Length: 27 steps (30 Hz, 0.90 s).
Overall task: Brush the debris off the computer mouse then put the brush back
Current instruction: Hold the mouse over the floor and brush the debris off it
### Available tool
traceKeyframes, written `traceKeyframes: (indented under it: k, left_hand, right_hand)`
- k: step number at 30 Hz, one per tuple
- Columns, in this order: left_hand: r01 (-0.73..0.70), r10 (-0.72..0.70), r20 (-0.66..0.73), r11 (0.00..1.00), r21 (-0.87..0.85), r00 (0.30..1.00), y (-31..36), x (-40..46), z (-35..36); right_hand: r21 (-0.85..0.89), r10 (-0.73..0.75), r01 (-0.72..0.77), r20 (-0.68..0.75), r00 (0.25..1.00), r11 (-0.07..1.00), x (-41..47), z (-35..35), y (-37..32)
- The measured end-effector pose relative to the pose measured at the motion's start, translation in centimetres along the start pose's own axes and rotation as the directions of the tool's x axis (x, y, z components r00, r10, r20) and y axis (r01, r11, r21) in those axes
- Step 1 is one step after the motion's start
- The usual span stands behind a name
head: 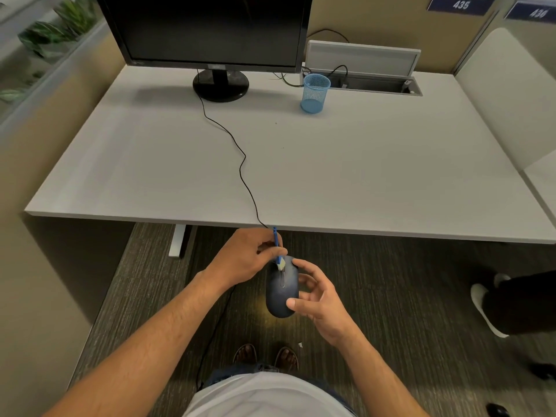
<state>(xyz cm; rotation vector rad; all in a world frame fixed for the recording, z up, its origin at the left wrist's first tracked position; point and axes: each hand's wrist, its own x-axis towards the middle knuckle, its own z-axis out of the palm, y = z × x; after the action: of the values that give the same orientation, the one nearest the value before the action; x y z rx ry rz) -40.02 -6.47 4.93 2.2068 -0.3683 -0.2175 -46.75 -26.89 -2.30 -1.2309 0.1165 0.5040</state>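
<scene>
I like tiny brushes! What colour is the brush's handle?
Blue, with pale bristles. The head view shows the brush in the left hand, against the computer mouse.

Office cubicle, desk, monitor, numbered partitions

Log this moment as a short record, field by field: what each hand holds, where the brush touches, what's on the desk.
left hand: grip on a small blue brush
right hand: holds the dark computer mouse in the air, in front of the desk edge
brush contact: pale bristles on the mouse's front end, near the scroll wheel
mouse cable: runs across the desk toward the monitor stand
desk: monitor, blue mesh cup (looks empty)
task state: brushing under way, brush not yet put back
</scene>
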Motion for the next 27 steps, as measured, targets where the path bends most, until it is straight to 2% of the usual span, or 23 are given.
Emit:
traceKeyframes:
  k: [5, 9, 14, 16, 22, 24, 27]
  left_hand:
    - [-0.022, 0.026, -0.071, 0.998, 0.057, 0.997, 0.2, 0.3, 0.2]
    - [-0.02, 0.014, -0.098, 0.998, -0.063, 0.995, 0.0, 0.2, 0.1]
    - [-0.018, 0.012, -0.038, 0.988, -0.152, 0.999, 0.0, 0.1, 0.2]
    - [-0.036, 0.033, -0.026, 0.992, -0.118, 0.999, -0.1, 0.0, 0.2]
    - [-0.128, 0.139, -0.053, 0.975, 0.182, 0.989, -0.9, -0.3, -0.3]
    - [-0.157, 0.176, -0.081, 0.967, 0.2, 0.981, -0.9, -0.5, -0.4]
    - [-0.184, 0.198, -0.1, 0.974, 0.133, 0.975, -0.6, -0.6, -0.2]
  right_hand:
    - [-0.008, -0.006, 0.006, -0.002, 1.0, 1.0, 0.0, 0.0, -0.1]
    - [0.0, -0.009, 0.009, -0.005, 1.0, 1.0, 0.2, -0.1, -0.5]
    - [0.007, 0.0, 0.0, 0.002, 1.0, 1.0, 0.4, -0.2, -0.7]
    - [0.005, 0.001, -0.001, 0.002, 1.0, 1.0, 0.4, 0.0, -0.7]
    - [-0.005, 0.003, -0.003, -0.01, 1.0, 1.0, 0.3, -0.1, -0.4]
    - [-0.004, 0.002, -0.002, -0.013, 1.0, 1.0, 0.3, 0.0, -0.4]
    - [0.005, 0.001, -0.001, -0.013, 1.0, 1.0, 0.4, 0.1, -0.5]
